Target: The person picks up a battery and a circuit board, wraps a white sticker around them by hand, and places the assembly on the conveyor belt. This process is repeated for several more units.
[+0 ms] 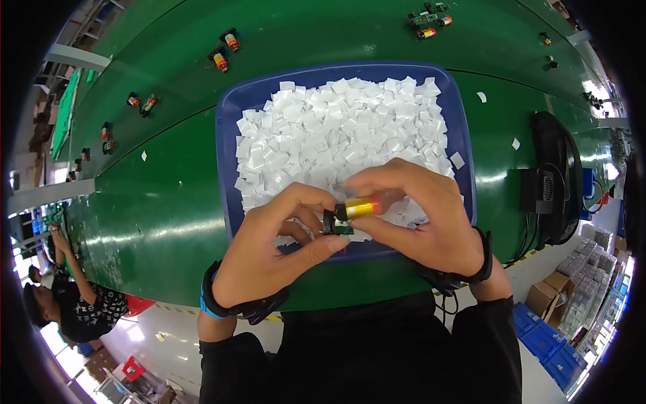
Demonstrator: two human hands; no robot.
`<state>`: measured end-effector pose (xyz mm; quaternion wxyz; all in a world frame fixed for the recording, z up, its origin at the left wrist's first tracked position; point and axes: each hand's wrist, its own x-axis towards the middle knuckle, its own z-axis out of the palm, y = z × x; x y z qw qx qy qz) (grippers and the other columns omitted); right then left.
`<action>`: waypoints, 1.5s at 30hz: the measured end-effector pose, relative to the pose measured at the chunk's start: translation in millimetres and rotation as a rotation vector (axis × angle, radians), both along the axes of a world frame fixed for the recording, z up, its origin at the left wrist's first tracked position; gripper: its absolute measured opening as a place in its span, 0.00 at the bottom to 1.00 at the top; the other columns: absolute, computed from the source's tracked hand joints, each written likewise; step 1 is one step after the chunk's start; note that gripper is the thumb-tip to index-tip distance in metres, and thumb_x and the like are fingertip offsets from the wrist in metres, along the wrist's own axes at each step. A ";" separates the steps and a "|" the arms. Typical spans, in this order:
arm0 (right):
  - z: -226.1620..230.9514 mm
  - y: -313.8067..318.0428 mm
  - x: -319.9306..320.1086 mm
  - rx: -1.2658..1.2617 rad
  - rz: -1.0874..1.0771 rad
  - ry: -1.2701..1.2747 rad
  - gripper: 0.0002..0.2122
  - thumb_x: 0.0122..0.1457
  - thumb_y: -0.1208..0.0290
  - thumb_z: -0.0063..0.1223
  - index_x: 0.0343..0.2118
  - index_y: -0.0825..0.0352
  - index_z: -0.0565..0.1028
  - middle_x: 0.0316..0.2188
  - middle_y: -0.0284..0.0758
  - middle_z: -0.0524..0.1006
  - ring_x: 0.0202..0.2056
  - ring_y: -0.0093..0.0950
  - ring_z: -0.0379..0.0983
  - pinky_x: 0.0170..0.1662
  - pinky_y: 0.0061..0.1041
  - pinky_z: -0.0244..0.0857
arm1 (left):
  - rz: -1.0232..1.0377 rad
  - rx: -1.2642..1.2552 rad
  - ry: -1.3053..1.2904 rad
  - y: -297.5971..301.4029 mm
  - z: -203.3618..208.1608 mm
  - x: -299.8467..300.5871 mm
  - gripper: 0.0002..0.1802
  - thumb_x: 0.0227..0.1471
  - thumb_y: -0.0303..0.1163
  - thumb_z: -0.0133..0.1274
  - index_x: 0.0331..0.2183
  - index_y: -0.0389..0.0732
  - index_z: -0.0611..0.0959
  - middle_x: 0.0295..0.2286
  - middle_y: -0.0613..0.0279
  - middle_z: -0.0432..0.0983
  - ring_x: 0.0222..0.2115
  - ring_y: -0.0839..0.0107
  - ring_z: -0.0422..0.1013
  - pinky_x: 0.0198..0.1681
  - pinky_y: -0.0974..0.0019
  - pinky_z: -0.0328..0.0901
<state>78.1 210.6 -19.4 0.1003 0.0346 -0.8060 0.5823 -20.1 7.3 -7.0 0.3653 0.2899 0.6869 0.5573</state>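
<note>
The left hand [272, 239] pinches a small circuit-board assembly [342, 229] by its black end; the assembly's yellow-and-red cylinder [362, 207] points toward the right hand [434, 219], whose thumb is beside it and whose index finger blurs above; I cannot tell whether that hand grips; below the grip, square white slips [350, 128] heap in a blue tray [227, 148]; beyond it, similar assemblies [225, 50] lie on the green table [168, 209].
</note>
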 end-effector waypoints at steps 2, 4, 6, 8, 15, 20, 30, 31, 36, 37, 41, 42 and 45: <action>8.4 -3.2 -3.1 0.026 -0.099 0.048 0.17 0.46 0.82 0.67 0.41 0.67 0.78 0.36 0.35 0.78 0.34 0.28 0.76 0.35 0.21 0.70 | -0.048 -0.048 -0.038 -1.6 -1.2 -0.7 0.20 0.51 0.23 0.63 0.44 0.37 0.73 0.33 0.61 0.76 0.29 0.76 0.74 0.30 0.73 0.71; 9.5 -2.1 -3.1 0.037 -0.148 0.073 0.16 0.46 0.82 0.68 0.40 0.67 0.79 0.37 0.35 0.77 0.35 0.28 0.76 0.35 0.21 0.70 | 0.037 -0.044 -0.186 -3.2 -3.0 0.2 0.19 0.52 0.24 0.63 0.44 0.37 0.74 0.31 0.62 0.76 0.27 0.77 0.74 0.29 0.74 0.70; 6.1 7.2 -1.2 0.151 -0.093 0.147 0.15 0.47 0.81 0.68 0.39 0.67 0.79 0.37 0.35 0.76 0.36 0.27 0.76 0.35 0.21 0.70 | 0.081 -0.042 -0.259 -4.4 -3.8 1.0 0.19 0.52 0.24 0.63 0.44 0.37 0.74 0.30 0.62 0.76 0.27 0.77 0.74 0.29 0.75 0.70; 3.7 8.1 -0.9 0.207 -0.065 0.184 0.14 0.47 0.81 0.68 0.38 0.68 0.79 0.38 0.35 0.76 0.36 0.27 0.76 0.35 0.21 0.70 | 0.125 -0.028 -0.208 -4.0 -4.7 2.4 0.19 0.52 0.25 0.64 0.44 0.37 0.74 0.27 0.63 0.77 0.25 0.77 0.74 0.29 0.75 0.70; -3.8 1.5 -1.4 0.156 -0.075 0.066 0.10 0.48 0.80 0.66 0.33 0.66 0.77 0.31 0.34 0.76 0.31 0.31 0.76 0.31 0.25 0.70 | 0.103 -0.015 0.074 -0.2 -12.0 6.4 0.19 0.52 0.26 0.64 0.44 0.37 0.75 0.24 0.61 0.78 0.24 0.77 0.75 0.30 0.74 0.70; -3.4 6.0 0.5 0.135 -0.027 -0.029 0.10 0.49 0.82 0.66 0.34 0.69 0.78 0.36 0.35 0.75 0.33 0.26 0.75 0.35 0.21 0.69 | 0.080 -0.073 0.202 0.3 -14.1 8.0 0.20 0.52 0.29 0.64 0.44 0.37 0.75 0.24 0.60 0.78 0.24 0.77 0.75 0.31 0.73 0.70; 9.4 22.6 -2.7 0.284 -0.090 0.072 0.14 0.48 0.83 0.65 0.40 0.69 0.79 0.40 0.39 0.76 0.39 0.31 0.75 0.38 0.25 0.70 | 0.180 -0.062 0.150 0.1 -15.5 6.3 0.20 0.53 0.29 0.63 0.46 0.37 0.75 0.22 0.61 0.75 0.22 0.77 0.73 0.30 0.74 0.68; 8.3 21.7 -3.3 0.379 -0.113 0.117 0.16 0.48 0.83 0.65 0.42 0.69 0.79 0.41 0.39 0.76 0.39 0.32 0.75 0.38 0.25 0.70 | 0.155 -0.047 0.211 0.1 -17.0 6.2 0.20 0.53 0.29 0.63 0.46 0.38 0.75 0.22 0.61 0.75 0.22 0.76 0.73 0.30 0.74 0.68; 3.2 8.5 -10.2 0.334 -0.042 0.277 0.18 0.47 0.82 0.65 0.44 0.68 0.80 0.41 0.39 0.77 0.36 0.32 0.75 0.36 0.26 0.70 | 0.085 -0.030 0.374 1.7 -16.6 9.0 0.19 0.52 0.28 0.63 0.45 0.39 0.76 0.22 0.61 0.75 0.21 0.75 0.73 0.27 0.73 0.68; 0.0 9.8 -8.4 0.309 -0.017 0.240 0.18 0.46 0.82 0.66 0.43 0.67 0.80 0.39 0.38 0.78 0.35 0.32 0.75 0.35 0.26 0.70 | 0.080 -0.036 0.396 2.0 -15.6 10.1 0.19 0.52 0.28 0.63 0.45 0.39 0.76 0.22 0.61 0.75 0.21 0.74 0.73 0.26 0.73 0.68; -6.9 9.9 -5.0 0.302 -0.012 0.205 0.19 0.43 0.80 0.68 0.42 0.67 0.80 0.35 0.35 0.78 0.33 0.32 0.75 0.31 0.25 0.69 | 0.109 -0.071 0.458 6.9 -14.9 14.0 0.16 0.51 0.27 0.63 0.42 0.39 0.78 0.22 0.62 0.75 0.20 0.74 0.73 0.24 0.72 0.67; -7.1 7.6 -4.6 0.341 -0.057 0.245 0.19 0.42 0.80 0.69 0.41 0.67 0.80 0.34 0.35 0.77 0.32 0.31 0.74 0.30 0.25 0.69 | 0.109 -0.069 0.457 6.9 -13.9 15.1 0.16 0.51 0.27 0.63 0.42 0.39 0.78 0.22 0.62 0.75 0.20 0.74 0.73 0.24 0.72 0.67; -7.1 -2.5 -3.3 0.400 -0.112 0.283 0.19 0.41 0.79 0.70 0.40 0.67 0.80 0.32 0.34 0.77 0.31 0.31 0.73 0.29 0.25 0.67 | 0.116 -0.157 0.425 4.9 -8.8 19.3 0.13 0.49 0.25 0.62 0.39 0.39 0.78 0.22 0.63 0.75 0.18 0.74 0.72 0.22 0.70 0.66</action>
